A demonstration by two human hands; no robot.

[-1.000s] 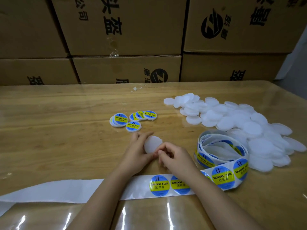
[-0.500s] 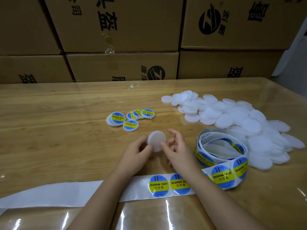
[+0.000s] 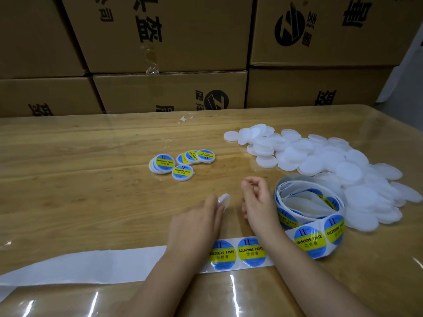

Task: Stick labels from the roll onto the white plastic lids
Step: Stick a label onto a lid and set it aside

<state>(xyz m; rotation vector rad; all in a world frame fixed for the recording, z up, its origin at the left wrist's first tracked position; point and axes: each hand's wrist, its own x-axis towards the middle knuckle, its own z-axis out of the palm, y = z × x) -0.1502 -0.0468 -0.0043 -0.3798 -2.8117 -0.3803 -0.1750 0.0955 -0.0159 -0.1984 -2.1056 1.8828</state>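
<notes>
Nearest, the white backing strip (image 3: pixel 91 266) with blue-and-yellow round labels (image 3: pixel 223 255) lies under both wrists. The left hand (image 3: pixel 196 223) alone now pinches the round white plastic lid (image 3: pixel 224 200), tilted edge-on. The right hand (image 3: pixel 261 202) has let go, fingers loosely curled and empty. The bare wooden table (image 3: pixel 80 179) is open to the left.

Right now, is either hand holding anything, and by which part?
Left hand pinches a blank white lid by its edge, lid tilted. Right hand holds nothing, fingers loosely curled.
</notes>
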